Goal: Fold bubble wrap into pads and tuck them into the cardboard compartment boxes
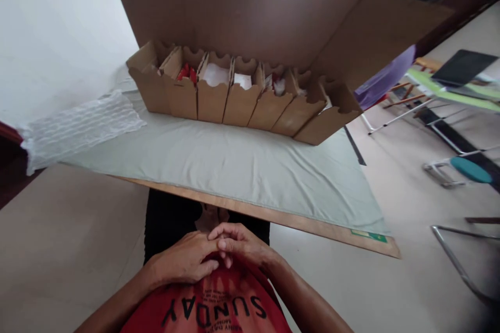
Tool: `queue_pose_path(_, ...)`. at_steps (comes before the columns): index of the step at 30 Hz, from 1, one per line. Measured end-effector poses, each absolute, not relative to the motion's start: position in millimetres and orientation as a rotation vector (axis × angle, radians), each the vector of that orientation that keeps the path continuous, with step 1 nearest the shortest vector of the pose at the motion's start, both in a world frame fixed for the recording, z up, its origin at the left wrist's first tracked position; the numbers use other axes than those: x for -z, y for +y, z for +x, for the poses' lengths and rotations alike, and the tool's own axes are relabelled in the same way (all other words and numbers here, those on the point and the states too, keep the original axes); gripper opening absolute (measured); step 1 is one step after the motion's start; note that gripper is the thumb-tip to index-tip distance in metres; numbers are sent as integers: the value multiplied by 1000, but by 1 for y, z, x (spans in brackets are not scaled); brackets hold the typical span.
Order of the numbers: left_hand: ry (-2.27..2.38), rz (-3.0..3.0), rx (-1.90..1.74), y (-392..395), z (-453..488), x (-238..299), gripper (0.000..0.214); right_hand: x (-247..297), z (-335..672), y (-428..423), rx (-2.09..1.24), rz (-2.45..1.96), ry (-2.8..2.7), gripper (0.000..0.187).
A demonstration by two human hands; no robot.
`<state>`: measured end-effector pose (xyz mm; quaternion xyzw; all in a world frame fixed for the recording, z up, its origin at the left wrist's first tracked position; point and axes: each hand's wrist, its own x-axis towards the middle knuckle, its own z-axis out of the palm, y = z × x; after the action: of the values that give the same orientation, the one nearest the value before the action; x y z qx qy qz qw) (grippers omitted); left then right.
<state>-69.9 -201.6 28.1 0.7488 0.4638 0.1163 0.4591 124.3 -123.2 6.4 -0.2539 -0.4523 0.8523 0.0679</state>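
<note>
My left hand [189, 255] and my right hand [244, 245] rest together in front of my red shirt [219, 307], just short of the table edge. The thumb and fingers of my right hand close around the fingertips of my left hand. My left thumb stretches out apart from its fingers, and no object lies in that hand. Beyond them, a row of several cardboard bins [238, 101] stands at the back of the cloth-covered table [234, 158]. Red packets [187, 73] and white items [242, 81] show inside some bins; their kind is unclear.
A tall cardboard panel [250, 10] rises behind the bins. Clear bubble wrap [82, 127] hangs over the table's left end. To the right are a green table [449, 88] with a dark laptop [463, 67], a teal-seated stool [471, 169] and a metal chair frame [455, 255].
</note>
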Motion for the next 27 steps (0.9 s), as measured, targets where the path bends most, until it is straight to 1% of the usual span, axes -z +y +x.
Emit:
queue_pose_path(3,1091,1878,-233,-195,-67,-34,31,-14,132,-126,-2547,-745,-1352,45)
queue_pose_path(7,1023,1965,-153,-189,-66,-37,30,-8,141,-132,-2501,-800,-1288,46)
queue_pose_path(11,1025,1965,-141,-184,-66,-40,37,-2,146,-129,-2503,-865,-1261,49)
queue_pose_path(15,957,1947,-184,-171,-64,-54,39,-8,144,-120,-2570,-776,-1299,49)
queue_pose_path(19,921,2039,-124,-147,-66,-68,44,-14,151,-105,-2503,-836,-1375,46)
queue_pose_path(21,972,2043,-138,-131,-73,-70,51,-27,168,-87,-2384,-959,-1434,47)
queue_pose_path(23,1114,1973,-245,-114,-85,-66,53,-57,198,-58,-2147,-1092,-1553,47)
queue_pose_path(25,1328,1869,-368,-97,-96,-56,51,-103,234,-19,-1778,-1184,-1721,45)
queue_pose_path(27,1452,1795,-425,-82,-101,-44,49,-155,266,29,-1336,-1259,-1868,38)
